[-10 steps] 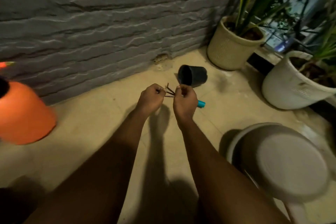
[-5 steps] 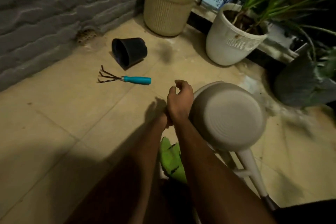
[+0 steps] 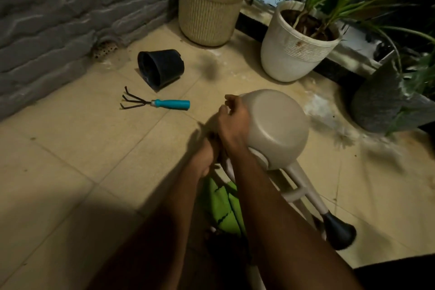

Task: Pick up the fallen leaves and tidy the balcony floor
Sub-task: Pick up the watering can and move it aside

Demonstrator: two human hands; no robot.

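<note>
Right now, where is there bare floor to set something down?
The widest bare tiles lie left of the hand rake, out from the stone wall. A smaller patch sits between the tipped black pot, the beige planter and the white planter. It's crowded around the watering can.

View count: you have one view, the head camera.
Position: it sits on your head, high above the tiled floor.
Facing: it looks forward and steeply down, and your forearms enter the frame from 6 o'clock.
Nearness: it is close to your left hand and right hand, which meet at the frame's centre. The watering can lies at 3 o'clock, touching the right hand.
Middle ground: the hand rake and the tipped black pot lie at 11 o'clock.
Far edge: the brick wall fills 10 o'clock. The beige pot stands at 12 and the white pot at 1.
</note>
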